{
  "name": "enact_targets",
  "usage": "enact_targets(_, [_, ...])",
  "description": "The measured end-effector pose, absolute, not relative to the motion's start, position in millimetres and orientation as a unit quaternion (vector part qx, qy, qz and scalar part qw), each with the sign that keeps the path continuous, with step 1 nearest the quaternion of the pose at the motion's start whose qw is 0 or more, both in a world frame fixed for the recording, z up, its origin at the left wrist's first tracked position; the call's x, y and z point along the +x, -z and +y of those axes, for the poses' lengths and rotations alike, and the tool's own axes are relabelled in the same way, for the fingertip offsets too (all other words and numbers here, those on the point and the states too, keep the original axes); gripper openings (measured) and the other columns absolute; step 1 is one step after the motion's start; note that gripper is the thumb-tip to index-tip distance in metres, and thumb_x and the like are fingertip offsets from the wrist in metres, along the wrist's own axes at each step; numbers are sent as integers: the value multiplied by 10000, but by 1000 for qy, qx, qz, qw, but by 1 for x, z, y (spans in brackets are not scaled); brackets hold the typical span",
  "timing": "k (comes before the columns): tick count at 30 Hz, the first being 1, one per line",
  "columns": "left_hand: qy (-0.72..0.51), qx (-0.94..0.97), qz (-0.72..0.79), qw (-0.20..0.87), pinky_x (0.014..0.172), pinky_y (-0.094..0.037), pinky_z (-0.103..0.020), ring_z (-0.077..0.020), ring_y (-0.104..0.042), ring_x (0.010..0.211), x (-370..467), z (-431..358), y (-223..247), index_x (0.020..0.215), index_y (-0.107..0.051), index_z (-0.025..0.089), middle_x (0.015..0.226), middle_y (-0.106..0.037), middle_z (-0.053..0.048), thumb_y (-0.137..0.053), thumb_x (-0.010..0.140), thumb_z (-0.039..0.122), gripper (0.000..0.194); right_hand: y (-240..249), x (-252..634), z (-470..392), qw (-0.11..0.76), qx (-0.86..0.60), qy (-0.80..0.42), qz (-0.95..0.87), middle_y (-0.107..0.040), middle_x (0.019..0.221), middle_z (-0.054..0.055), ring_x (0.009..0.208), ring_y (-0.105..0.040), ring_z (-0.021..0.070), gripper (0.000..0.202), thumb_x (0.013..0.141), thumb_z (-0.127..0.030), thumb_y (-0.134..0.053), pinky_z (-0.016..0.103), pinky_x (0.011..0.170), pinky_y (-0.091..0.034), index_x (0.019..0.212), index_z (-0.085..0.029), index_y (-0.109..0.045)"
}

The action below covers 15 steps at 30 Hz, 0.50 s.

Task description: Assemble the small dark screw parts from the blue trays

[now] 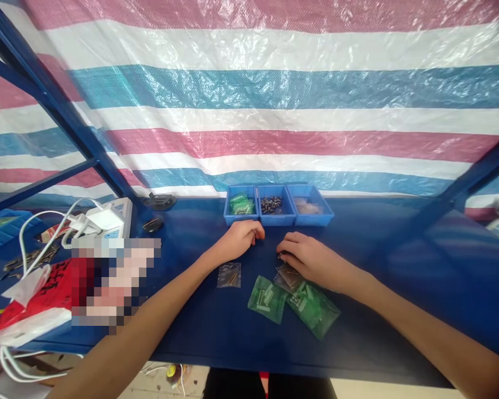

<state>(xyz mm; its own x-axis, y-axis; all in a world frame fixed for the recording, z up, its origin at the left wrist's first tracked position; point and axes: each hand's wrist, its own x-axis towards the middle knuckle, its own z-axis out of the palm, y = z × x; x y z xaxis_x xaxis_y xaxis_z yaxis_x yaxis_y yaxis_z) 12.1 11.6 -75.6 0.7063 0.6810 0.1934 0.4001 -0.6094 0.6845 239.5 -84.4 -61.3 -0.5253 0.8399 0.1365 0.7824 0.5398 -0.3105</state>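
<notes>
On the blue table, my left hand [245, 237] rests with curled fingers just in front of the blue bins; whatever its fingers may hold is hidden. My right hand [301, 252] is closed over something small and dark, too small to make out, above a clear bag [290, 277]. Two green bags, one flat [267, 299] and one fuller [315, 310], lie below the right hand. A small clear bag with thin brass-coloured pieces [229, 275] lies below the left hand. The bins hold green packets [242, 204], small dark metal parts [271, 205] and clear bags [307, 206].
At the left are a white power strip [127, 213] with cables, a red bag [60, 282], loose metal pieces [35, 259] and another blue bin [8, 228]. A black mouse-like object [153, 225] lies nearby. Striped sheeting [274, 88] hangs behind the table.
</notes>
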Motion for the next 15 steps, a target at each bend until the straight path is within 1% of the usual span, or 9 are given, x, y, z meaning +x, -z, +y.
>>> enact_targets(5, [-198, 908, 292, 228, 796, -489, -292, -184, -631, 900, 16, 0, 70, 974, -670, 195, 991, -652, -50, -378, 993, 158, 295, 59, 238, -85, 159, -457, -119, -867, -636, 1004, 69, 877, -599, 222, 145, 1030, -221, -470, 348, 724, -496, 1031, -214, -615])
enact_targets(9, [-173, 932, 288, 136, 762, -497, -301, -199, -631, 895, 19, -12, 71, 1085, -616, 194, 1012, -640, -62, -396, 1008, 164, 235, 59, 234, -87, 169, -448, -110, -871, -640, 962, 67, 833, -585, 217, 129, 1017, -190, -462, 342, 692, -480, 992, -210, -587])
enact_targets(13, [-141, 946, 289, 26, 725, -505, -301, -205, -628, 883, 20, -21, 68, 1086, -610, 197, 992, -638, -59, -428, 1017, 197, 194, 61, 231, -87, 181, -438, -95, -875, -635, 904, 57, 795, -577, 215, 116, 981, -148, -484, 343, 672, -476, 960, -212, -579])
enact_targets(15, [-160, 935, 316, -28, 762, -510, -309, -214, -625, 924, 19, -21, 65, 1107, -619, 197, 1006, -640, -66, -424, 1025, 207, 212, 63, 231, -86, 201, -437, -92, -872, -636, 902, 58, 803, -585, 215, 115, 970, -136, -495, 346, 683, -488, 956, -212, -580])
